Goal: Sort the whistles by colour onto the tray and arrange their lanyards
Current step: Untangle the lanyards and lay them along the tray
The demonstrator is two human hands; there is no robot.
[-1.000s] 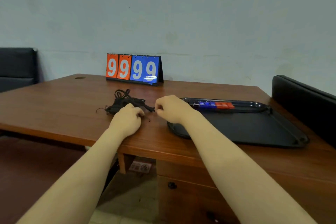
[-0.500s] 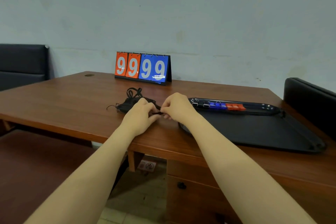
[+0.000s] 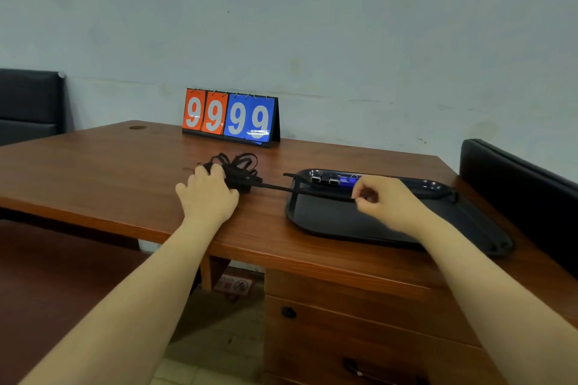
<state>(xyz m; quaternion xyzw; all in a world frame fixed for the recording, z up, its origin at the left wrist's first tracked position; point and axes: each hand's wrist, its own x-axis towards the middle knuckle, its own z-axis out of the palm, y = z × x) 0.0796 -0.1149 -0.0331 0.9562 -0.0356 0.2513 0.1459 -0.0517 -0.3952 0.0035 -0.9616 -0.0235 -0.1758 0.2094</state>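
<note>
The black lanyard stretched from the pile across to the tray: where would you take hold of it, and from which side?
Pinch the taut lanyard on its straight span between the lanyard pile and the tray, from above: there it is a single strand clear of the tangle. The right hand pinches it over the tray; the left hand rests on the pile.

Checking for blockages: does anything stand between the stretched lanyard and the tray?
Nothing visible blocks it. The lanyard, pinched by the right hand, stretches over the tray; another strap lies across the tray's left end, whistles along the far rim.
</note>
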